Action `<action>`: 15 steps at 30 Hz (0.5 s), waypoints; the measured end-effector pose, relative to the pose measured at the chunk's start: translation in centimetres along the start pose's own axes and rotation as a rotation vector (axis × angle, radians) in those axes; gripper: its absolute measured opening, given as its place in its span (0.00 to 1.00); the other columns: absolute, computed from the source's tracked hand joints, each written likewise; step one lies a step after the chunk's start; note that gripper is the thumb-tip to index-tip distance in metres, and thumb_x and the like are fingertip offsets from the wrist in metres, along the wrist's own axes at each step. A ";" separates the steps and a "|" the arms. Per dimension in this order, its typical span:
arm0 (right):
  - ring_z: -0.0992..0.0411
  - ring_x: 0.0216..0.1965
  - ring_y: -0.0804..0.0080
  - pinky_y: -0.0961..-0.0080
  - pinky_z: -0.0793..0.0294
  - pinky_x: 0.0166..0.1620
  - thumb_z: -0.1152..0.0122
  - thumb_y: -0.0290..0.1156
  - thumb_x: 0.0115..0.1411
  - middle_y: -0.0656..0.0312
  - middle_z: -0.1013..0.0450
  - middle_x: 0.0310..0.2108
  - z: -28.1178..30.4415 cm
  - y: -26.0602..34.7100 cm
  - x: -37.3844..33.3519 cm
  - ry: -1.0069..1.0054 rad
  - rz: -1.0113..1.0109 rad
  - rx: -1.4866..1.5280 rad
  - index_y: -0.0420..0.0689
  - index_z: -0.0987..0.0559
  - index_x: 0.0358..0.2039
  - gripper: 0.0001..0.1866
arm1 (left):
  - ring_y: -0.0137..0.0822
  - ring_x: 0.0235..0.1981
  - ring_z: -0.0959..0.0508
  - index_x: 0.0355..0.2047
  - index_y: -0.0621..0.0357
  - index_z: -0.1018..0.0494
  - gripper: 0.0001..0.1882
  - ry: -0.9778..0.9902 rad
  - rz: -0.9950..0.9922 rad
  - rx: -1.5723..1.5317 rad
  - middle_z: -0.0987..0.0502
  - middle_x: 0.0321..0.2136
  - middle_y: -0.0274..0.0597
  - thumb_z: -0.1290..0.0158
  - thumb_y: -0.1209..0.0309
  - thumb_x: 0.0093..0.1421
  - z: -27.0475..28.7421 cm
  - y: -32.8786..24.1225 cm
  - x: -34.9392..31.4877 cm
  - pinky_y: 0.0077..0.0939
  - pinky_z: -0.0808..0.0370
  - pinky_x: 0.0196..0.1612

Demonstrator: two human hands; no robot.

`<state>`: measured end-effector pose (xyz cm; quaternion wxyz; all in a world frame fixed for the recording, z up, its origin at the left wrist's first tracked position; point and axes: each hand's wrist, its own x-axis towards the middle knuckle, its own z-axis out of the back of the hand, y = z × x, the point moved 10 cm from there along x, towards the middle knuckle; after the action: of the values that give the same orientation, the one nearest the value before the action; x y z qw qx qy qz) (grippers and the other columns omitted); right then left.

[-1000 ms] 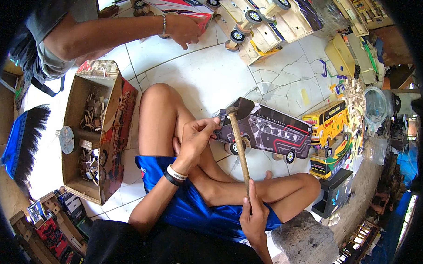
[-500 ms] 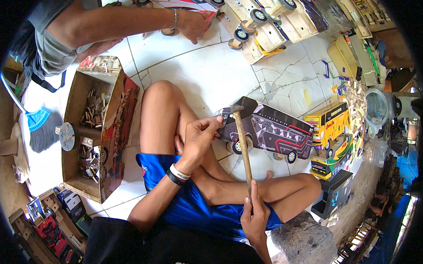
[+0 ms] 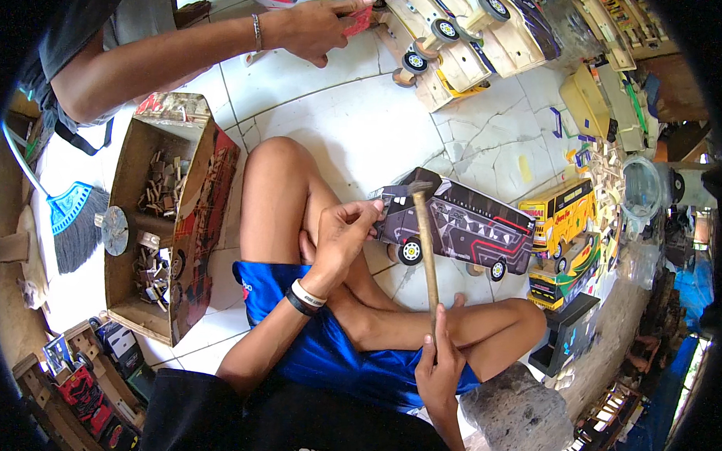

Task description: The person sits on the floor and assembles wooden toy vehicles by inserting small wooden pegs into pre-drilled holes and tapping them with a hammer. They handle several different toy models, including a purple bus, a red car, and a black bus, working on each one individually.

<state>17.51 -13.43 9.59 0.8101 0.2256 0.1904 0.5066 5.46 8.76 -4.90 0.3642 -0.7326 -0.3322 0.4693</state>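
A black and grey toy bus (image 3: 476,229) with red trim and small wheels lies in front of my crossed legs. My left hand (image 3: 347,231) is closed in a pinch at its left end, thumb and forefinger against the bus's edge. Whether a small part is also between those fingertips is hidden. In my right hand (image 3: 441,363) is the lower end of the wooden handle of a hammer (image 3: 426,248). The hammer's head is over the upper left part of the bus; contact between them cannot be made out.
A wooden box (image 3: 176,287) of small wood pieces stands left, near a blue broom (image 3: 71,203). A co-worker's hand (image 3: 320,29) holds something red. Upturned wooden toy vehicles (image 3: 462,54) lie ahead. A yellow toy bus (image 3: 564,217) and a grey stone block (image 3: 517,414) are right.
The hammer and my right hand have shifted slightly right. My left hand stays at the bus's end. The co-worker's hand has lifted away with the red piece.
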 end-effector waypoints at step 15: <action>0.18 0.38 0.40 0.56 0.20 0.39 0.46 0.21 0.69 0.34 0.20 0.41 0.1 0.6 -0.4 -0.094 0.082 0.049 0.39 0.32 0.71 0.29 | 0.22 0.29 0.26 0.38 0.66 0.15 0.18 -0.015 0.004 0.050 0.17 0.30 0.34 0.39 0.59 0.70 0.0 -0.3 0.1 0.18 0.28 0.33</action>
<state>16.90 -13.56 10.02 0.7909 0.2766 0.1550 0.5233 5.45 9.05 -4.68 0.3790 -0.7202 -0.3217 0.4839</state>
